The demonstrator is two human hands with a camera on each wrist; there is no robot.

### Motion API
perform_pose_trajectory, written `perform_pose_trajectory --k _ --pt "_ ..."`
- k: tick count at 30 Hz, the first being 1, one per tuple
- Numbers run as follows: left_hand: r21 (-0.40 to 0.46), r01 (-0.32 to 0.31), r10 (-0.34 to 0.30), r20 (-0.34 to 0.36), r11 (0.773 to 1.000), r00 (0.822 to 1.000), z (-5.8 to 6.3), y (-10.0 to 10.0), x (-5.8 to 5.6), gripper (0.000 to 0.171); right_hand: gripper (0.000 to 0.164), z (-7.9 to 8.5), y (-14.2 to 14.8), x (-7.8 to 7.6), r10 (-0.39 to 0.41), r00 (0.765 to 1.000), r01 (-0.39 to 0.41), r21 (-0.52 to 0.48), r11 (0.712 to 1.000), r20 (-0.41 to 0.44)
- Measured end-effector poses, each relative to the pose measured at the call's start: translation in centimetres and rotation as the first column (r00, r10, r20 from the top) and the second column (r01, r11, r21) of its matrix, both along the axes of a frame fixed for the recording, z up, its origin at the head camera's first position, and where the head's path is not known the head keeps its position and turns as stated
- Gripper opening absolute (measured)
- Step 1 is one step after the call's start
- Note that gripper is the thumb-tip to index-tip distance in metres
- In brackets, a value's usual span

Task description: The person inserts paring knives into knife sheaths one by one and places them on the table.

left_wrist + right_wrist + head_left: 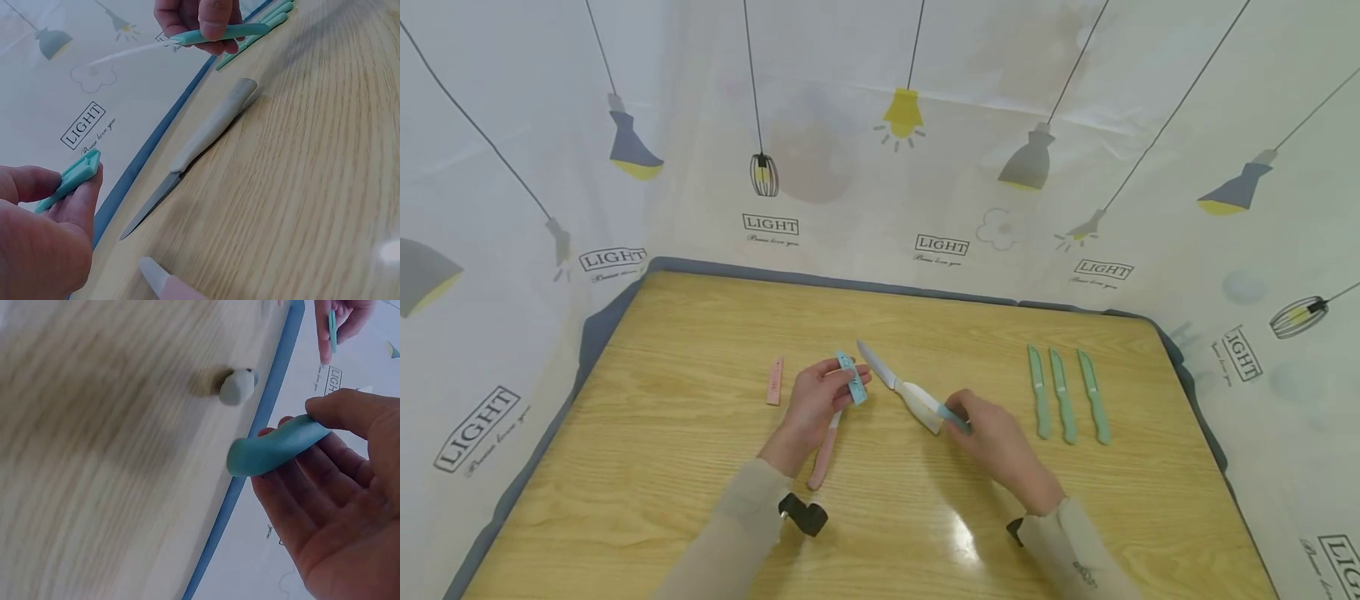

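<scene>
My left hand [808,408] pinches a light-blue blade cover [852,379] between thumb and fingers, raised over the table. My right hand [996,442] grips a knife by its light-blue handle [275,449], its bare blade pointing toward the left hand. In the left wrist view that blade [128,53] is apart from the cover. Beneath, a knife with a cream-white handle [212,131] lies on the table, blade bare. Close by the left wrist, a pink-handled knife [823,458] lies partly hidden behind the hand.
Left of the left hand lies a pink blade cover [775,382]. Three green knives [1060,396] lie side by side at the right. The wooden table [700,333] has a blue-grey edge, with a pale lamp-printed curtain [850,192] standing around it.
</scene>
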State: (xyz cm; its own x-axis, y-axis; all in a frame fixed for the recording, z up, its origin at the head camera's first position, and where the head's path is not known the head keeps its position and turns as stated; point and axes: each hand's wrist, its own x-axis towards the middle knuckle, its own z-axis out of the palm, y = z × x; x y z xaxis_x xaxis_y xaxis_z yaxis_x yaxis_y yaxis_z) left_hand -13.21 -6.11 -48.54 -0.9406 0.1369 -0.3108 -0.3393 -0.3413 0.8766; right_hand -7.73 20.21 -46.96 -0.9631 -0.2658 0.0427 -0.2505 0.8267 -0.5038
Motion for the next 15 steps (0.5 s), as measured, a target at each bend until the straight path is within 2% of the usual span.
perform_pose_trajectory --k 8,15 --pt "0.031 0.017 -0.017 0.004 0.999 1.0 -0.2 0.3 -0.1 0.046 0.023 -0.4 -1.5 0.6 0.039 0.999 -0.039 -0.032 0.999 -0.004" --pt "0.041 0.005 -0.005 -0.001 0.999 1.0 -0.1 0.7 -0.1 0.046 0.022 -0.6 -2.6 1.1 0.039 0.998 -0.029 -0.172 0.985 0.057"
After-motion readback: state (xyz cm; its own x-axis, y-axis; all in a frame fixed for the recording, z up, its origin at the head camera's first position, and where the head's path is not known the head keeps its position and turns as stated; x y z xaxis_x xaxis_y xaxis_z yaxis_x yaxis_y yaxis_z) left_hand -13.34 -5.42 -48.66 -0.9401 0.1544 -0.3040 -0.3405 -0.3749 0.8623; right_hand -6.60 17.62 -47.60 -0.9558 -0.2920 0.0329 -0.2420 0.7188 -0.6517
